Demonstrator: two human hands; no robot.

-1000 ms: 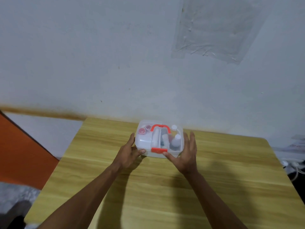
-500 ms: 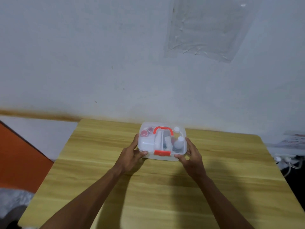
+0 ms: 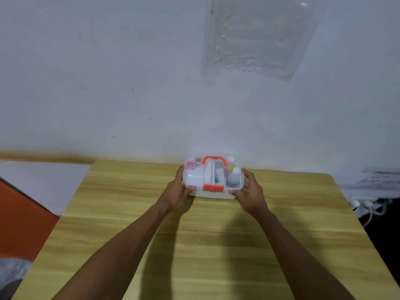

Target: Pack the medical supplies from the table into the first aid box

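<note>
Wooden table (image 3: 108, 191), box (image 3: 213, 180) between fingers (image 3: 180, 173), seemingly gripped

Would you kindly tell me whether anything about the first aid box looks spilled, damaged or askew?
Nothing stands out. The first aid box sits level on the table with its clear lid on and the supplies inside; the left hand and right hand hold its ends. No spill or damage shows.

a first aid box (image 3: 212, 194) sits on a table (image 3: 194, 245) near its far edge, at the person's 12 o'clock, held by the left hand (image 3: 176, 192) at its 8 o'clock and the right hand (image 3: 251, 191) at its 4 o'clock; inside, a bottle (image 3: 234, 176) at 3 o'clock, jars (image 3: 190, 164) at 10 o'clock
</note>
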